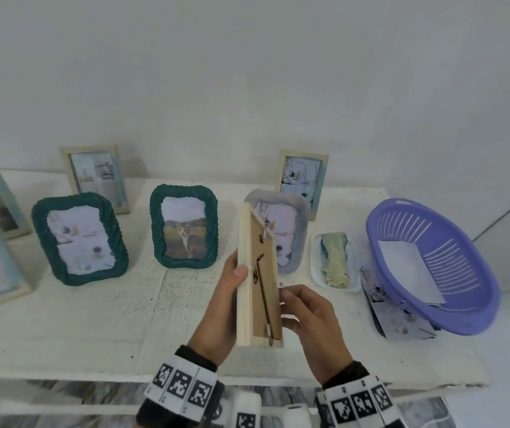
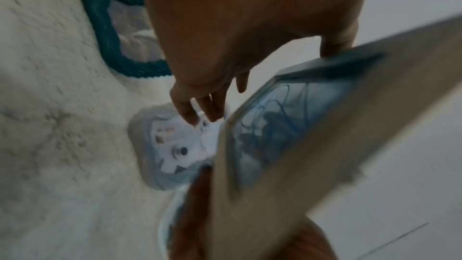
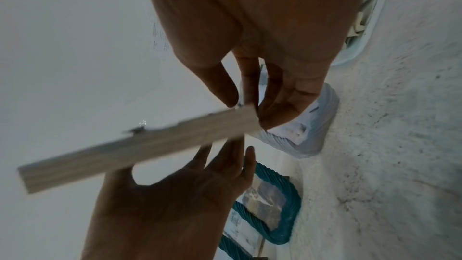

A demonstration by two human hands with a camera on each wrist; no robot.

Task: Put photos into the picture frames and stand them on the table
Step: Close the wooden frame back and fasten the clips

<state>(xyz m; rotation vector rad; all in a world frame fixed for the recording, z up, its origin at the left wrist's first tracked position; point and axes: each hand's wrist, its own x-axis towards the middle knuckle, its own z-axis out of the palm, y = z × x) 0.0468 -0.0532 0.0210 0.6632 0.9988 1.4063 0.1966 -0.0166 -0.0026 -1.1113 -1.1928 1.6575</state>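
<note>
Head view: my left hand grips the pale wooden rectangular frame; right hand pinches its edge—I'd swing out its stand before seating it.

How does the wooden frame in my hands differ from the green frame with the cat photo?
The wooden frame is flat-edged and pale; the green frame is dark with rope-like ribbing. The wooden frame is held off the table, back showing; the green frame stands on the table, photo facing out. Both hold pictures.
</note>
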